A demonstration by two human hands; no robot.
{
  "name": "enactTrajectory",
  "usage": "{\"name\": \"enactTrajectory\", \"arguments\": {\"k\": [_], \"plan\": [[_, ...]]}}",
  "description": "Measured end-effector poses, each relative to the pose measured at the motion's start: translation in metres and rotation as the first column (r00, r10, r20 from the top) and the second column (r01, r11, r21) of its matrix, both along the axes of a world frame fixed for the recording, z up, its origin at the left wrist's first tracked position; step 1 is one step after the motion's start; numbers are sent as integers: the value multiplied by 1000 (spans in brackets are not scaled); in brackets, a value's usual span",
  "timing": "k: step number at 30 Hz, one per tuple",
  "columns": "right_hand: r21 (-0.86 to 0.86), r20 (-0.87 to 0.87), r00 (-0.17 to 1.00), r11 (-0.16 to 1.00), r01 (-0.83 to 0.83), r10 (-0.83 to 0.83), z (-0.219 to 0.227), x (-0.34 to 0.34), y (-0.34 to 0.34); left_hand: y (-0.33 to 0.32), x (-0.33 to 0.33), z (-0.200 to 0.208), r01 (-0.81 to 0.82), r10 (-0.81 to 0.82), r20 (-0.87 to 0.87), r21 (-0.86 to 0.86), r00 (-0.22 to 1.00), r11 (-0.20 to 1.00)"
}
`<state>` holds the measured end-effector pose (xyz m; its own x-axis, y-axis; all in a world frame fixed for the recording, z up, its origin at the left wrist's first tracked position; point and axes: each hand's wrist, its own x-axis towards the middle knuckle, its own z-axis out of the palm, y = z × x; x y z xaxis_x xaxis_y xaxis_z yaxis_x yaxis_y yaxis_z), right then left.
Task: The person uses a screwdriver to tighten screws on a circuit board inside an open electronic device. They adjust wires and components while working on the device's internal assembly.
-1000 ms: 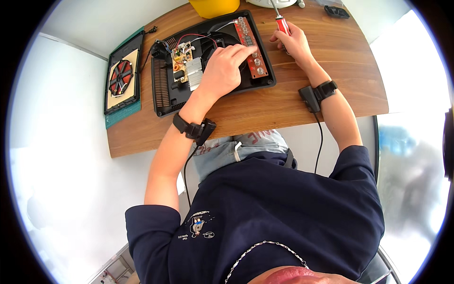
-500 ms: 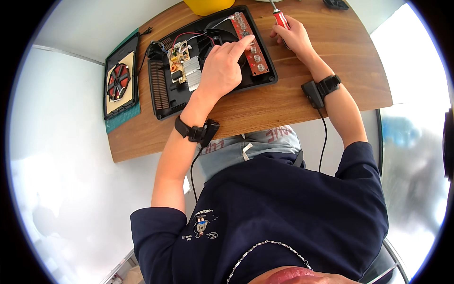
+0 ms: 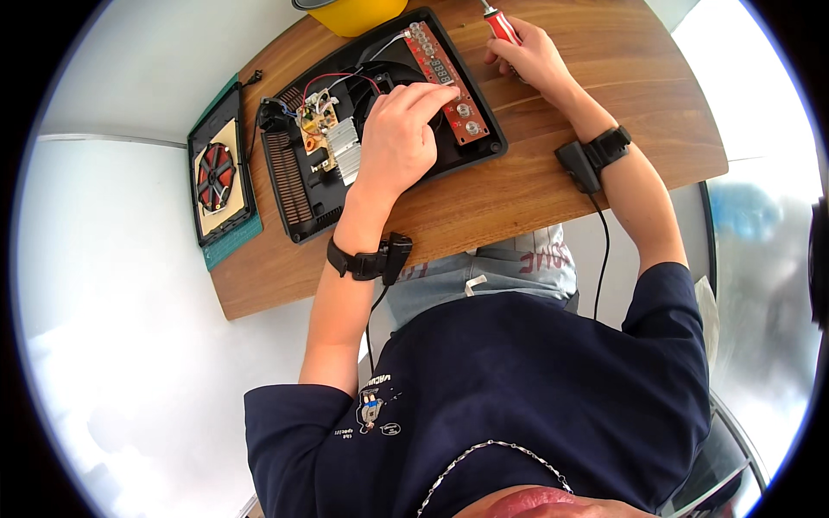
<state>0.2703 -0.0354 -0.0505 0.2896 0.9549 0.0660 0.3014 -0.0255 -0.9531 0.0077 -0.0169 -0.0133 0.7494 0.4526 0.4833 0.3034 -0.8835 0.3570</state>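
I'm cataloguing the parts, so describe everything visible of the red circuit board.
The red circuit board is a long, narrow, flat strip. Round, shiny components sit toward both ends, a dark digit display between them; a pale connector with wiring joins its far end. It lies slantwise along the right side of the black housing. The left grip reaches over it, fingers beside the display, hiding part and apparently touching it.

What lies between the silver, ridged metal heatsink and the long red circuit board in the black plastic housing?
In the head view, the left hand lies there, above the housing, from beside the heatsink to the circuit board.
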Motion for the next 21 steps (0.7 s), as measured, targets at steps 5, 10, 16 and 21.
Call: {"name": "enactTrajectory", "arguments": {"k": [5, 10, 16, 21], "plan": [[-13, -23, 1000, 1000, 10, -10, 0, 0, 1, -2, 2, 1, -9, 9, 7, -22, 1000, 1000], [-31, -15, 1000, 999, 17, -17, 3, 0, 1, -1, 1, 1, 13, -13, 1, -23, 1000, 1000], [-29, -21, 1000, 1000, 7, -7, -1, -1, 2, -4, -2, 3, -32, 33, 6, -86, 999, 996], [-49, -71, 997, 999, -7, 4, 3, -1, 0, 1, -2, 3, 25, -26, -26, -38, 999, 999]]}}
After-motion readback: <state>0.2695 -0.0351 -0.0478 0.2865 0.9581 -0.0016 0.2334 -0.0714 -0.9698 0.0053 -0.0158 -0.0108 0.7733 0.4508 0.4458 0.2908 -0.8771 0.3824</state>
